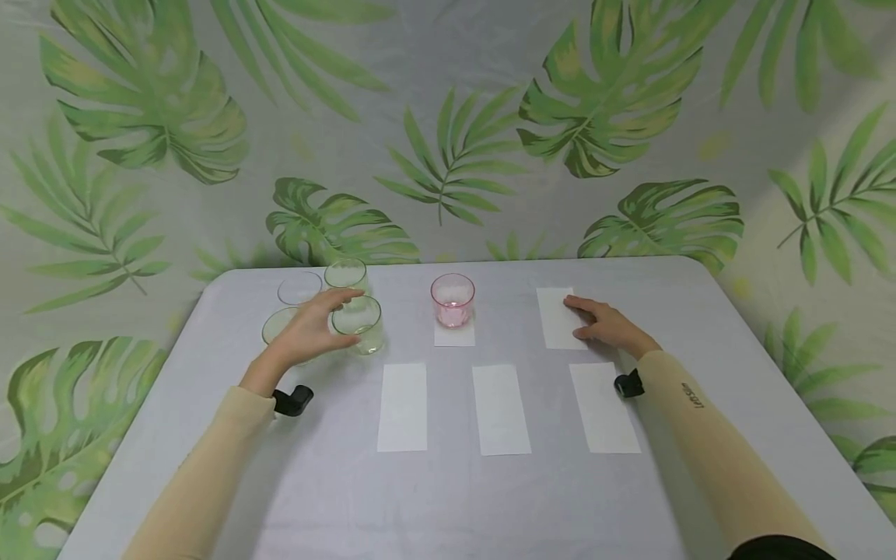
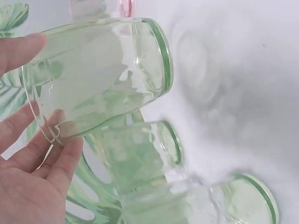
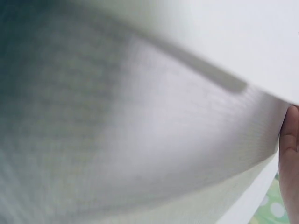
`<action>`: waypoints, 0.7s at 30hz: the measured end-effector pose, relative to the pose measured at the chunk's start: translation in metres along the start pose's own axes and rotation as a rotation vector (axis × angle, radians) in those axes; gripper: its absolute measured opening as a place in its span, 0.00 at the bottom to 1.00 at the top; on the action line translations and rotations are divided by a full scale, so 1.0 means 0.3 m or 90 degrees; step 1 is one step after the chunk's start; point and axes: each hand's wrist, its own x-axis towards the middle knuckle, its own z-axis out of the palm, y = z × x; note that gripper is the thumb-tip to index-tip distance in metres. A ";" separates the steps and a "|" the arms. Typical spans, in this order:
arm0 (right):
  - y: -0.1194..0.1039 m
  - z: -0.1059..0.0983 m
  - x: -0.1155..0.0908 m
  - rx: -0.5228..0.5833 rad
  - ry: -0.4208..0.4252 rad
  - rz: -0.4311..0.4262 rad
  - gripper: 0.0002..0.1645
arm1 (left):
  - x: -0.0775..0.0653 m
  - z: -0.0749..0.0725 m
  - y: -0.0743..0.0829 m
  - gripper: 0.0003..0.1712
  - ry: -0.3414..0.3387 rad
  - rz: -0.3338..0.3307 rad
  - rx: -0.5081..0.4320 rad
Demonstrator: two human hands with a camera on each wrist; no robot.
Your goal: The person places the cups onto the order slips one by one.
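Note:
My left hand (image 1: 308, 327) grips a clear green glass (image 1: 369, 336), thumb on one side and fingers on the other. Close up in the left wrist view, the thumb and fingertips hold this green glass (image 2: 100, 77) near its rim. At the right, my right hand (image 1: 610, 323) rests with its fingertips on the right edge of a white paper card (image 1: 556, 320). Only some fingers (image 3: 290, 135) of it show in the right wrist view, beside blurred white surfaces. A pink glass (image 1: 452, 299) stands on another white card (image 1: 454, 337) between the hands.
Around the left hand stand more glasses: a green one (image 1: 346, 272) behind, a clear-looking one (image 1: 299, 288) and another green one (image 1: 276, 323), partly covered by the hand. Three white cards, left (image 1: 402, 407), middle (image 1: 501, 410) and right (image 1: 605, 408), lie in the front row.

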 end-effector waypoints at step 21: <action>-0.025 -0.004 -0.014 -0.012 -0.009 0.005 0.42 | 0.114 0.105 0.148 0.40 -0.014 0.097 -0.043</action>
